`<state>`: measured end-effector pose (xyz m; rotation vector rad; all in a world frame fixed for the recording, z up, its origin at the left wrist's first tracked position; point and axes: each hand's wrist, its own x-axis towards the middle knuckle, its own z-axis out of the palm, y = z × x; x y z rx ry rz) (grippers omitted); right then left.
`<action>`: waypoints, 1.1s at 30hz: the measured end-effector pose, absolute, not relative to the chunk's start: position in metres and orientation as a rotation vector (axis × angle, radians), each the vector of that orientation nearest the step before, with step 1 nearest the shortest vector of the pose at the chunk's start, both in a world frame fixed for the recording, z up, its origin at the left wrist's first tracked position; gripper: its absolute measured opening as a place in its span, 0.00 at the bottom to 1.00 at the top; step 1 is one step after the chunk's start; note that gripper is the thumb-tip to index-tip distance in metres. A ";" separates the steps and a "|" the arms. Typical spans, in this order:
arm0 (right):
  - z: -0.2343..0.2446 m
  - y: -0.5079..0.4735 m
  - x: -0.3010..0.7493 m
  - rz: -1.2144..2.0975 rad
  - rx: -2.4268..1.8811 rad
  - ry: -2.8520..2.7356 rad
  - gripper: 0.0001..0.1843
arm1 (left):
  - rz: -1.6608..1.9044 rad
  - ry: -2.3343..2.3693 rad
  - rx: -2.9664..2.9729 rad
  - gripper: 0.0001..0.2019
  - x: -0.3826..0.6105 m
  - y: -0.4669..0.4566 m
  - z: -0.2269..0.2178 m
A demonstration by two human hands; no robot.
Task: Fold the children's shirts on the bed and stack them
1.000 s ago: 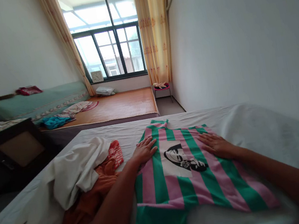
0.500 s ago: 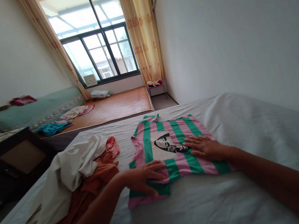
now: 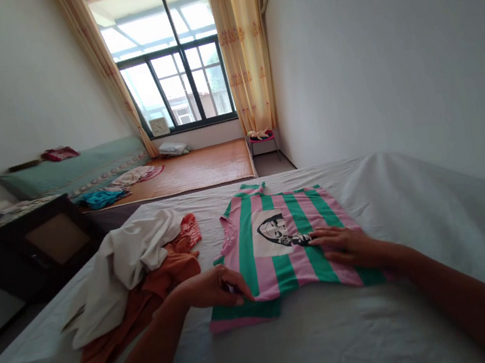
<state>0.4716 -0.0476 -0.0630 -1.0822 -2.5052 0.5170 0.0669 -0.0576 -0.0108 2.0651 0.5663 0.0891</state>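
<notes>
A pink and green striped T-shirt (image 3: 280,268) with a black-and-white printed picture lies spread flat, its neckline toward the left. My left hand (image 3: 218,286) is at the near sleeve by the shoulder, thumb and fingers pinched together on the cloth. My right hand (image 3: 351,247) rests palm down on the lower part of the shirt beside the print, fingers stretched out. Left of the shirt, close to my left forearm, lie a crumpled off-white garment (image 3: 128,250) and a rust-orange garment (image 3: 165,278) partly under it.
The shirt lies on a bed with a pale sheet (image 3: 325,341). A dark cabinet (image 3: 15,244) stands at the left. Beyond is another bed with a brown mat (image 3: 206,162) and a turquoise cloth (image 3: 103,197). A pink stool (image 3: 261,136) stands by the curtain, and a white wall runs along the right.
My left hand has gone from spread flat on the shirt to a pinch at the near sleeve. My right hand stays flat on the shirt. The view has shifted slightly left.
</notes>
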 end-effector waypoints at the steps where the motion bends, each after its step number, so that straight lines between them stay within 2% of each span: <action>1: -0.062 -0.049 0.470 0.554 -1.088 -2.522 0.25 | 0.091 0.596 2.041 0.20 0.066 -0.057 -0.014; 4: -0.057 -0.052 0.469 0.672 -1.078 -2.507 0.22 | 0.323 0.791 2.010 0.21 0.067 -0.053 -0.026; 7: -0.047 -0.055 0.468 0.864 -0.983 -2.502 0.18 | 0.584 0.830 2.131 0.17 0.070 -0.049 -0.033; 12: -0.032 -0.061 0.482 1.153 -1.063 -2.567 0.12 | 0.281 0.643 2.259 0.10 0.063 -0.050 -0.026; 18: -0.035 -0.060 0.517 1.390 -1.323 -2.427 0.06 | 0.161 0.469 2.297 0.08 0.039 -0.047 -0.016; 20: -0.035 -0.060 0.512 1.294 -1.331 -2.412 0.06 | 0.115 0.430 2.327 0.11 0.034 -0.045 -0.014; 22: -0.034 -0.062 0.499 1.203 -1.286 -2.416 0.08 | 0.065 0.404 2.356 0.18 0.033 -0.045 -0.012; 25: -0.035 -0.067 0.482 1.270 -1.194 -2.438 0.09 | 0.031 0.370 2.357 0.27 0.037 -0.047 -0.009; 29: -0.044 -0.068 0.490 1.375 -1.297 -2.432 0.05 | -0.003 0.330 2.325 0.28 0.046 -0.052 -0.002; 33: -0.049 -0.066 0.507 1.542 -1.372 -2.353 0.08 | 0.005 0.322 2.321 0.28 0.051 -0.056 0.006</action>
